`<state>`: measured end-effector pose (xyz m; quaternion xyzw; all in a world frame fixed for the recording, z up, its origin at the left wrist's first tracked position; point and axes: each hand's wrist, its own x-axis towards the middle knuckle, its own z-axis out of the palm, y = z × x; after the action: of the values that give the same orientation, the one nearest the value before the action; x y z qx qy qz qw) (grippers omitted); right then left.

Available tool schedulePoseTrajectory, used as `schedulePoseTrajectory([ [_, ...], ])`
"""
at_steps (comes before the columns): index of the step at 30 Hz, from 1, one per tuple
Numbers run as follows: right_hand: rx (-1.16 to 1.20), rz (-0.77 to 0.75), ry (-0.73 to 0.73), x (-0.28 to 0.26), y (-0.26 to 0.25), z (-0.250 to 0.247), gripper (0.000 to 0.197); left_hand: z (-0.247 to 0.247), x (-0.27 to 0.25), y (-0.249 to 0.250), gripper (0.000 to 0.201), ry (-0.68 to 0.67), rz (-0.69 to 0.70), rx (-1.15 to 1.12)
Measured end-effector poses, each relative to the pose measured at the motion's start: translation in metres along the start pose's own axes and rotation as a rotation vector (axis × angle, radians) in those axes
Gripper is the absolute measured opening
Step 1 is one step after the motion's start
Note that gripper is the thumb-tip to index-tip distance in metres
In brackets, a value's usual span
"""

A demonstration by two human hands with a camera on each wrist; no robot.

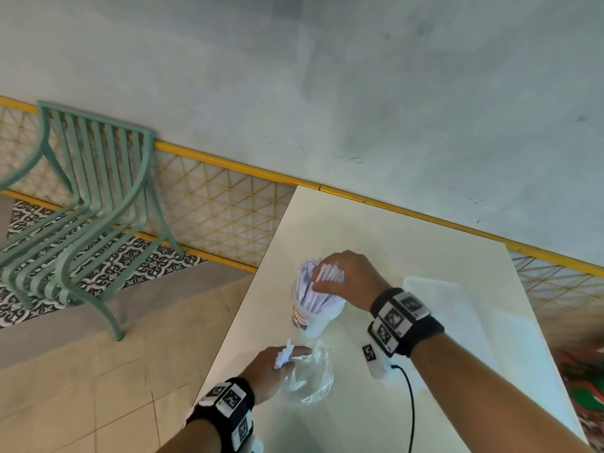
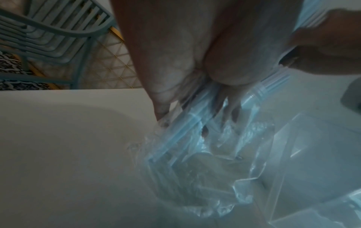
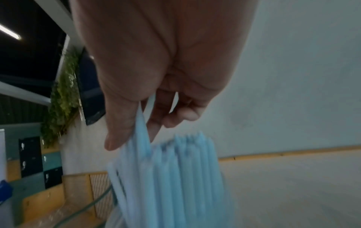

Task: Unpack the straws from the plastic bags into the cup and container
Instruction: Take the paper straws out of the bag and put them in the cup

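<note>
A clear cup (image 1: 315,317) with a printed label stands on the cream table (image 1: 376,230), full of white wrapped straws (image 1: 310,289). My right hand (image 1: 323,277) is over the cup's mouth and pinches the tops of several straws. In the right wrist view the hand (image 3: 134,132) holds pale straws (image 3: 175,177) between thumb and fingers. My left hand (image 1: 289,358) grips the mouth of a crumpled clear plastic bag (image 1: 310,377) lying on the table in front of the cup, with a few white straw ends (image 1: 283,354) poking out at the fingers. The bag (image 2: 195,154) fills the left wrist view under the fingers (image 2: 162,101).
A white rectangular container (image 1: 434,289) lies on the table to the right of the cup. A black cable (image 1: 410,403) runs down from my right wrist. A green metal chair (image 1: 88,204) stands on the floor to the left, off the table's left edge.
</note>
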<state>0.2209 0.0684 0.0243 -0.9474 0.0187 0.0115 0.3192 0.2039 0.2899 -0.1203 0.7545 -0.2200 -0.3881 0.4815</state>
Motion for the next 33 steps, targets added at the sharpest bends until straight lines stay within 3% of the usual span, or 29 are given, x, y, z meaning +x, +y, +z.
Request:
schedulePoseTrajectory([
  [4,-0.06,-0.014,0.017,-0.004,0.009,0.017,0.053,0.0,0.0,0.0,0.046,-0.004,-0.003,-0.008],
  [7,-0.026,-0.109,0.1,-0.01,0.002,0.008,0.079,0.001,0.001,-0.002,0.047,-0.005,0.011,-0.022],
  [9,-0.036,-0.19,0.174,-0.015,-0.004,0.01,0.076,0.002,0.002,-0.003,0.048,-0.002,0.02,-0.036],
  [14,-0.311,-0.306,0.203,-0.021,-0.004,0.041,0.039,0.003,0.003,-0.003,0.048,-0.008,0.009,-0.024],
  [18,-0.25,-0.292,0.223,-0.011,0.003,0.051,0.036,0.002,0.004,-0.004,0.051,-0.005,0.023,-0.003],
  [22,-0.43,-0.331,0.234,-0.012,0.005,0.06,0.043,0.003,0.003,-0.006,0.046,-0.008,0.016,-0.01],
  [25,-0.613,-0.273,0.175,-0.019,0.007,0.067,0.054,0.002,0.003,-0.007,0.049,-0.008,0.012,0.005],
  [30,-0.664,-0.217,0.136,-0.021,0.005,0.064,0.065,0.001,0.001,-0.003,0.052,-0.019,0.002,0.006],
  [33,-0.629,-0.247,0.16,-0.023,-0.006,0.055,0.061,0.001,0.0,-0.003,0.047,-0.025,-0.013,-0.015],
])
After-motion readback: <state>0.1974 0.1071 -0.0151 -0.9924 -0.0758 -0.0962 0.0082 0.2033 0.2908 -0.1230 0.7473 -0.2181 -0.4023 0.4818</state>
